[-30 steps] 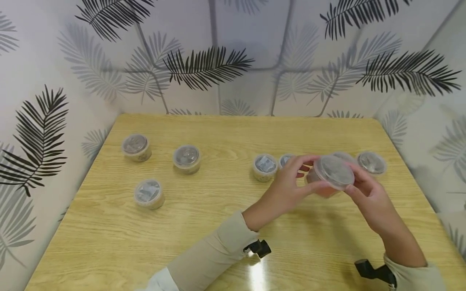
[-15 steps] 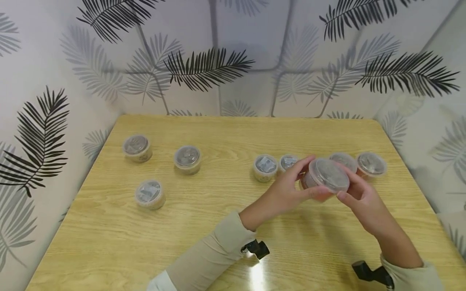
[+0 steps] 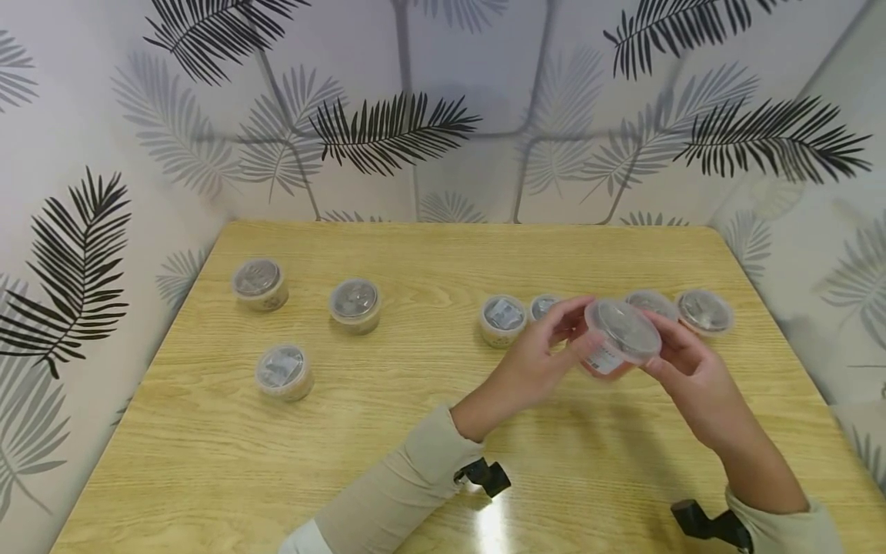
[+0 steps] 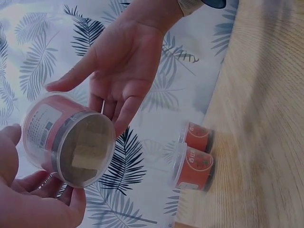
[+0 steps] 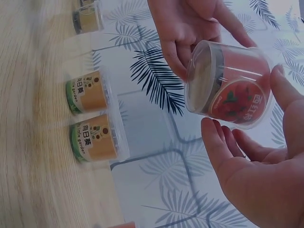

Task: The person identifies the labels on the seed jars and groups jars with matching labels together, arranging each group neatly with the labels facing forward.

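Held up off the pale wood-grain table (image 3: 388,481), tilted with its lid uppermost: a squat red plastic cup with a clear lid (image 3: 618,338). Gripped from both sides — by the left hand (image 3: 536,360), half curled, with thumb on the near wall and fingers round behind, and by the right hand (image 3: 692,378), likewise half curled, with thumb beside the rim. Taken at the fingers only, with both palms off the plastic in the wrist views.

Share the weight evenly and press no harder than needed; likely to flex if squeezed at the wall. To turn it, walk the fingertips of one hand at a time and leave the other firm. Ease the left thumb clear of the white printed label (image 4: 42,126) for an unbroken look; tilt slowly to bring round the tomato picture (image 5: 240,99). Avoid prying upward under the rim — could pop the lid. Mind the clearance, too, over the two standing red lidded cups (image 4: 194,166) beyond the right hand and the two orange-and-green lidded cups (image 5: 96,140) near the left.
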Action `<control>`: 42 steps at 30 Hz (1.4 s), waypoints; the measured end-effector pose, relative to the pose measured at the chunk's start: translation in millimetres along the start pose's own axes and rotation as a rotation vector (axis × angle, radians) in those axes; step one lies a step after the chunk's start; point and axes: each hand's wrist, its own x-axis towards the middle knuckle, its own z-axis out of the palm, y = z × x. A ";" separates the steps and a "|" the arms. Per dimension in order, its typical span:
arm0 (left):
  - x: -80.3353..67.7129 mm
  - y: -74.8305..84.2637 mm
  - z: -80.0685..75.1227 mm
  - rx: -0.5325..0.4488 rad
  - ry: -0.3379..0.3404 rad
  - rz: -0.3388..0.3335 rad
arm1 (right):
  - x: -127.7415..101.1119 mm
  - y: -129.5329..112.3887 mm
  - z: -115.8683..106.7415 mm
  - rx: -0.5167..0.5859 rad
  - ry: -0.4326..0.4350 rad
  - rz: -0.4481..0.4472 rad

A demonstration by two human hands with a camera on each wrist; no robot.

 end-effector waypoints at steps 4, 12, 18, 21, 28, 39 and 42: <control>-2.8 16.5 -2.2 -0.068 0.029 -0.013 | -1.2 -2.6 3.1 0.006 0.078 0.051; 1.1 -8.2 1.0 -0.085 0.018 -0.055 | -1.3 -2.0 7.0 0.115 -0.022 -0.011; -1.7 -8.0 5.7 -0.047 -0.077 -0.110 | -0.4 -1.2 8.6 0.121 -0.113 -0.023; -3.2 0.8 6.1 -0.047 -0.089 -0.112 | -0.6 -1.8 9.5 0.101 -0.114 -0.020; -8.2 26.3 -0.6 -0.054 -0.070 -0.086 | -1.0 -0.6 7.2 0.083 -0.076 -0.019; -8.8 22.0 -1.9 -0.037 0.025 0.035 | -2.7 2.3 5.5 0.110 0.051 0.034; -8.8 22.6 -2.5 -0.048 0.028 0.024 | -2.0 3.3 5.6 0.158 0.022 0.010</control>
